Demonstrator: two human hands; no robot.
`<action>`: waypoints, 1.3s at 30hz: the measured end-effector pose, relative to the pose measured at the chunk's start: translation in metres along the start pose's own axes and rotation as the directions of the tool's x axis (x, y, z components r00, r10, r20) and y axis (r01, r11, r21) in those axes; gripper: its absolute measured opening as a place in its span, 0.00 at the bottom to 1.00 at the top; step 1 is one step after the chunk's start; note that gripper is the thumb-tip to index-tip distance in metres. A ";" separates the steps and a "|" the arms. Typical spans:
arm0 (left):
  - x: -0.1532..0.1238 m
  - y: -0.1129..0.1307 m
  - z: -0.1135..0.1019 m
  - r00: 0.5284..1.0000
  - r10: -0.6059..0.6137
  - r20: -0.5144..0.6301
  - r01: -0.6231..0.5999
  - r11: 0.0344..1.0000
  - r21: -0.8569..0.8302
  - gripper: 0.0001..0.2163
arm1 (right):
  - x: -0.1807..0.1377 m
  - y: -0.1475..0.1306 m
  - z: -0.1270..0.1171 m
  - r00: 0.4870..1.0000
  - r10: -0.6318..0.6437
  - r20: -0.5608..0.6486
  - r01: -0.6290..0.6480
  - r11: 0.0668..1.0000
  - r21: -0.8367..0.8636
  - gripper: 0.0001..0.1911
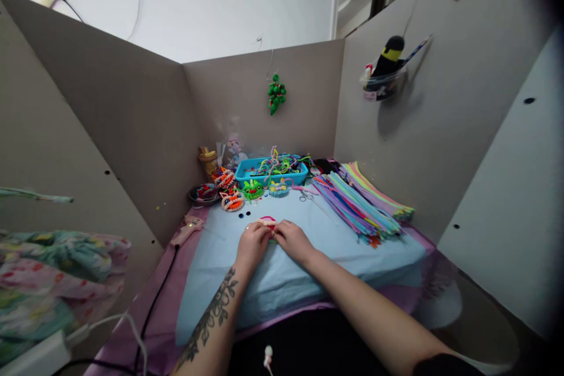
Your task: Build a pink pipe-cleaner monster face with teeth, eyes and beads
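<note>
While the left hand and right hand grip a small red-and-cream piece, colorful fuzzy figures sit beside a blue tray on the table.

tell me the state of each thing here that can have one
left hand, gripping pink-and-cream piece
right hand, gripping the same piece
blue tray, uncovered, heaped with fuzzy strips
scissors, lying down, open or shut unclear
fuzzy stems, bundled, lying flat
pink tool, lying down, cable attached
green ornament, hanging
clear wall cup, uncovered, filled
</note>
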State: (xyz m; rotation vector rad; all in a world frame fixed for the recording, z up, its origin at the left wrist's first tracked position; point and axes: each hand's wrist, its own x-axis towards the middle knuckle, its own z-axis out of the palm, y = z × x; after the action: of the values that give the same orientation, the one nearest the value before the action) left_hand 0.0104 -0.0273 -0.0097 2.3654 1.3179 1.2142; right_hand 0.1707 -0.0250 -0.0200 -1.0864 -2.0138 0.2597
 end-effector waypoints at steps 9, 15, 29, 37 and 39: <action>0.000 0.000 0.001 1.000 0.030 -0.004 -0.030 0.999 0.038 0.08 | 0.002 0.002 0.007 0.995 0.089 -0.039 -0.087 0.995 0.046 0.06; -0.001 -0.003 0.002 0.998 0.067 -0.005 -0.067 0.995 0.075 0.07 | 0.006 0.005 0.010 0.984 0.175 -0.043 -0.171 0.980 0.098 0.05; -0.001 -0.006 0.005 0.991 0.136 -0.015 -0.133 0.981 0.142 0.06 | 0.010 0.014 0.015 0.970 0.244 -0.013 -0.239 0.959 0.151 0.06; -0.001 -0.003 0.003 0.987 0.158 -0.031 -0.150 0.974 0.169 0.06 | 0.008 0.011 0.014 0.979 0.202 -0.038 -0.192 0.966 0.175 0.08; -0.001 -0.002 0.003 0.987 0.157 -0.045 -0.147 0.973 0.177 0.06 | 0.006 0.011 0.011 0.980 0.195 -0.038 -0.185 0.965 0.186 0.07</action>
State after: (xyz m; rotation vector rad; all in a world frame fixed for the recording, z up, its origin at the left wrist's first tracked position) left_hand 0.0110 -0.0263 -0.0129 2.6137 1.3310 1.2667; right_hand 0.1671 -0.0113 -0.0292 -1.1580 -1.7986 0.4974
